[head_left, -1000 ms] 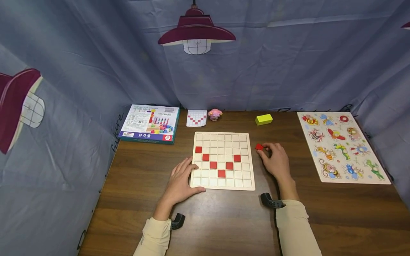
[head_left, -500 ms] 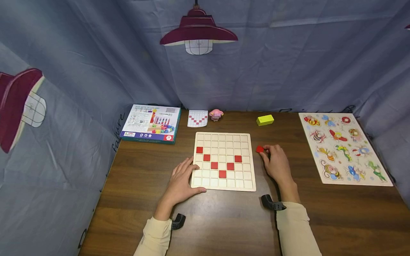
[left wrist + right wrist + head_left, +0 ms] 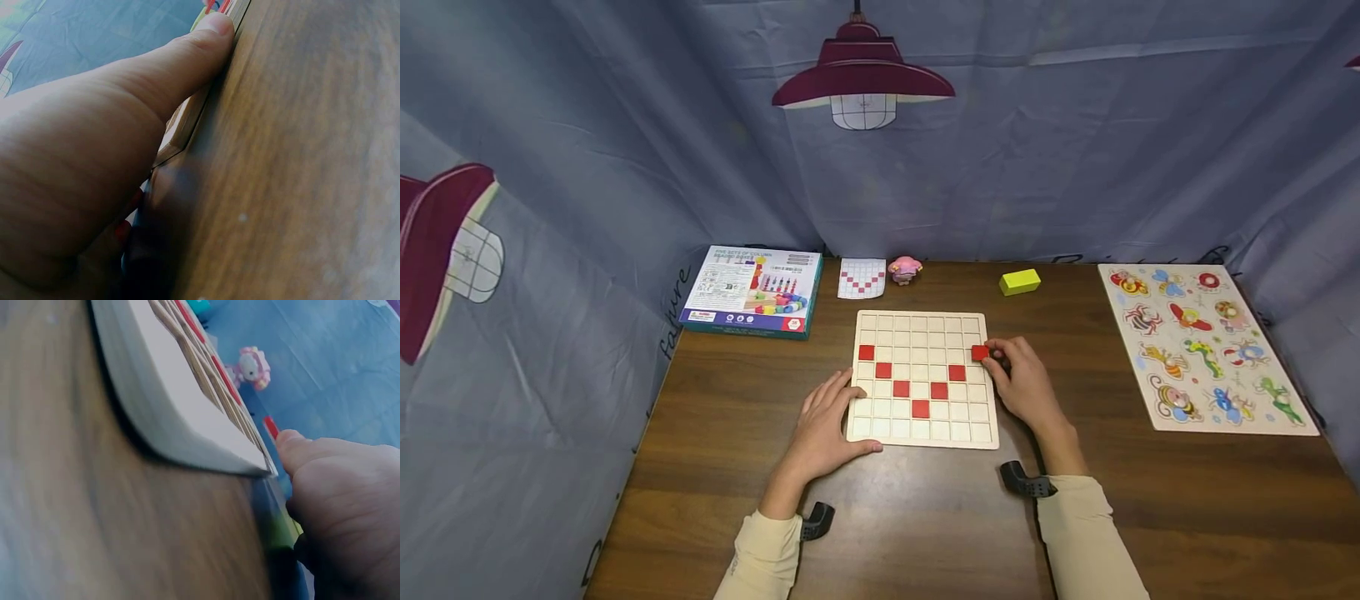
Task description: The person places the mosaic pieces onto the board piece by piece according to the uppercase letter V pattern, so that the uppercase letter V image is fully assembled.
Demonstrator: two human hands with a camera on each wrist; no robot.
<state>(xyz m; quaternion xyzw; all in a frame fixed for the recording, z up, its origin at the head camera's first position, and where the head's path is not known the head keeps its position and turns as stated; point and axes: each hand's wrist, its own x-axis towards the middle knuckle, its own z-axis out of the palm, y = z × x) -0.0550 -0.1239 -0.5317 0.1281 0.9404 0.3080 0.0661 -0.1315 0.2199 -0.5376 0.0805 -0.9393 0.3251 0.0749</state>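
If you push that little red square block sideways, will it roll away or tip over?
Probably neither. The red block pinched in the right hand looks flat-sided and squat, so it should slide rather than roll. It seems small and likely light, given that fingertips alone carry it. On the grid board the raised dividers would probably stop it sliding out of its cell.

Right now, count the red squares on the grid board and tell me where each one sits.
7. Six lie in a V. The seventh red square is at the grid board right edge, pinched by the right hand.
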